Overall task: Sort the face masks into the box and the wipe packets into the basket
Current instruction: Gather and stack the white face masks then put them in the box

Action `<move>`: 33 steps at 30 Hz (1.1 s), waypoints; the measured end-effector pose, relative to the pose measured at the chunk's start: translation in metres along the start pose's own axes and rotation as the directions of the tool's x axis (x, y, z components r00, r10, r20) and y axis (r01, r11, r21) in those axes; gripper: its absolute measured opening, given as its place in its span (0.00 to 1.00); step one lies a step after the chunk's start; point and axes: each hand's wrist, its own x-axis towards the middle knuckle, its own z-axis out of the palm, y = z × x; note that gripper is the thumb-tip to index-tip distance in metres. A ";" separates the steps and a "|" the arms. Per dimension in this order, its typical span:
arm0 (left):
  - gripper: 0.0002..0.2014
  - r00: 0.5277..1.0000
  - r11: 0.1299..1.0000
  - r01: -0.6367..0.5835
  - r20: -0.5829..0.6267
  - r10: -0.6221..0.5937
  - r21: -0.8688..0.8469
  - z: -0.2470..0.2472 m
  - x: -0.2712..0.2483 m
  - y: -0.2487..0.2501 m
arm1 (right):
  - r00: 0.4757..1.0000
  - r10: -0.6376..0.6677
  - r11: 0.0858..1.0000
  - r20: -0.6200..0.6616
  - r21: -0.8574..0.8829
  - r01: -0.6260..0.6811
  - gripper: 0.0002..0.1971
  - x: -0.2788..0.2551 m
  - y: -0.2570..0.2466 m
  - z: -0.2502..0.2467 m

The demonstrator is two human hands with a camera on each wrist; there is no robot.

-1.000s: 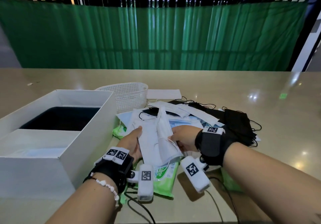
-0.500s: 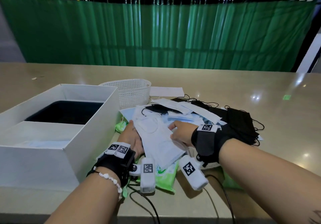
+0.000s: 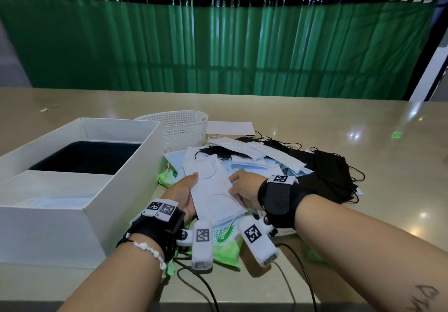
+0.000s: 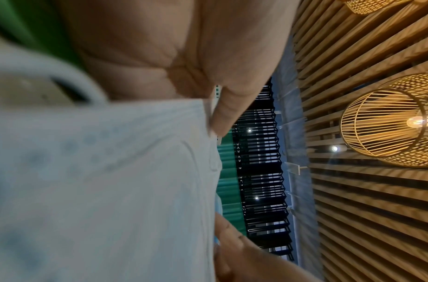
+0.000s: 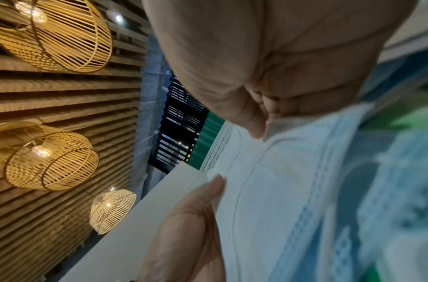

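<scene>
A white face mask (image 3: pixel 211 190) lies flat between my hands, just above the pile of white, blue and black masks (image 3: pixel 257 159) on the table. My left hand (image 3: pixel 186 194) grips its left edge, thumb on top. My right hand (image 3: pixel 242 189) pinches its right edge. The left wrist view shows the mask (image 4: pixel 99 181) under my thumb (image 4: pixel 224 112); in the right wrist view the mask (image 5: pixel 280 190) sits below my curled fingers (image 5: pixel 268 106). Green wipe packets (image 3: pixel 224 241) lie under the mask near my wrists. The white box (image 3: pixel 135 181) stands to the left, with the white basket (image 3: pixel 180 130) behind it.
Black masks (image 3: pixel 335 176) are heaped at the pile's right side. Another green wipe packet (image 3: pixel 167 178) pokes out beside the box wall. A white sheet (image 3: pixel 230 127) lies behind the pile. Cables (image 3: pixel 201 285) trail from my wrists over the table's front edge.
The mask stood folded upright between my hands a second ago; it now lies flat, held at both edges. Both hands have stayed over the pile beside the box.
</scene>
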 end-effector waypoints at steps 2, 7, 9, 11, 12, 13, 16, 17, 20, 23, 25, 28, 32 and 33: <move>0.15 1.000 0.996 -0.006 0.009 0.005 0.093 -0.004 0.005 -0.004 | 1.000 0.011 0.992 -0.006 0.127 -0.010 0.13 -0.005 0.002 -0.006; 0.14 0.999 0.973 -0.020 -0.040 0.030 0.228 -0.016 0.017 -0.005 | 0.984 0.008 1.000 -0.180 0.006 -0.007 0.10 -0.007 0.013 -0.055; 0.11 0.999 0.980 -0.025 -0.040 0.033 0.196 -0.016 0.016 -0.006 | 0.966 0.002 0.982 -0.258 -0.184 -0.051 0.06 -0.006 0.020 -0.077; 0.13 0.999 0.986 -0.024 -0.029 0.029 0.168 -0.014 0.013 -0.006 | 0.952 0.001 0.948 -0.306 -0.302 -0.098 0.07 -0.005 0.028 -0.092; 0.14 0.999 0.987 -0.029 -0.024 0.033 0.156 -0.012 0.011 -0.005 | 0.946 0.013 0.932 -0.323 -0.339 -0.129 0.06 -0.004 0.031 -0.097; 0.15 0.999 0.989 -0.032 -0.018 0.035 0.142 -0.012 0.009 -0.005 | 0.945 0.029 0.919 -0.326 -0.364 -0.154 0.05 -0.003 0.034 -0.099; 0.18 0.999 0.994 -0.029 -0.034 0.032 0.106 -0.011 0.008 -0.004 | 0.955 0.099 0.893 -0.281 -0.399 -0.210 0.09 0.005 0.038 -0.100; 0.18 0.999 0.995 -0.021 -0.031 0.024 0.097 -0.011 0.008 -0.004 | 0.956 0.116 0.885 -0.271 -0.409 -0.224 0.12 0.008 0.039 -0.099; 0.17 0.999 0.997 -0.024 -0.022 0.025 0.077 -0.009 0.005 -0.004 | 0.950 0.122 0.894 -0.288 -0.383 -0.231 0.23 0.015 0.038 -0.096; 0.17 1.000 0.996 -0.023 -0.016 0.025 0.082 -0.007 0.002 -0.003 | 0.934 0.101 0.925 -0.342 -0.314 -0.215 0.27 0.018 0.037 -0.093; 0.16 1.000 0.996 -0.019 -0.003 0.020 0.093 -0.005 -0.001 -0.002 | 0.925 0.095 0.933 -0.368 -0.290 -0.211 0.26 0.017 0.034 -0.092; 0.16 1.000 0.995 -0.019 -0.011 0.020 0.098 -0.006 0.000 -0.002 | 0.936 0.039 0.933 -0.349 -0.322 -0.159 0.04 0.010 0.025 -0.095; 0.16 1.000 0.995 -0.024 -0.007 0.025 0.098 -0.008 0.004 -0.004 | 0.915 -0.082 0.959 -0.395 -0.281 -0.035 0.12 -0.007 0.006 -0.101; 0.14 1.000 0.996 -0.028 0.006 0.027 0.087 -0.007 0.003 -0.004 | 0.909 -0.108 0.969 -0.402 -0.248 0.005 0.11 -0.011 0.002 -0.101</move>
